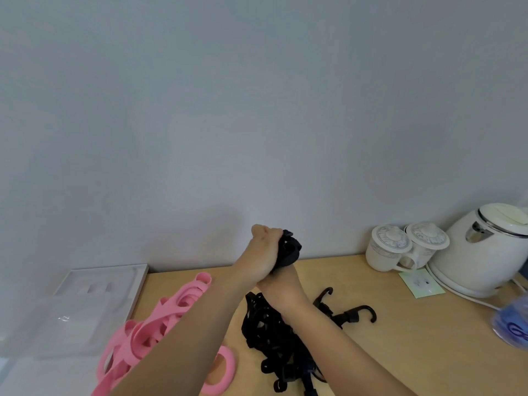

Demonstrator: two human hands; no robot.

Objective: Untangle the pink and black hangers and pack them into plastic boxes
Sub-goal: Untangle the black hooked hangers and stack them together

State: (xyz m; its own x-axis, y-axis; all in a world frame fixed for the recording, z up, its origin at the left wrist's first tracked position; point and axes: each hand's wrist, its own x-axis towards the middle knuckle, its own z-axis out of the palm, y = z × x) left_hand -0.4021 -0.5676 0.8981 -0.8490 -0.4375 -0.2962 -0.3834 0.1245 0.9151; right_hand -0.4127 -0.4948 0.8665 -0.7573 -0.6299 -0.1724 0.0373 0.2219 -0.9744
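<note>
Black hangers (271,332) lie in a tangled heap on the wooden table (400,352) at lower centre, their hooks poking out to the right. Pink hangers (160,318) are piled just left of them, partly hidden by the left forearm. At lower left stands the clear plastic box (57,318); its contents cannot be made out through the hazy wall. A white tray (114,277) lies behind it. At right stand a white kettle (483,252), two lidded cups (388,250) beside it, a blurred blue thing (513,324) at the frame edge, and a paper card (423,282). At centre, above the heap, the left hand (258,252) clenches a bunched black hanger (290,247), lifted off the table. The right hand (281,285) touches it from below; its fingers are hidden, so its grip cannot be told.
</note>
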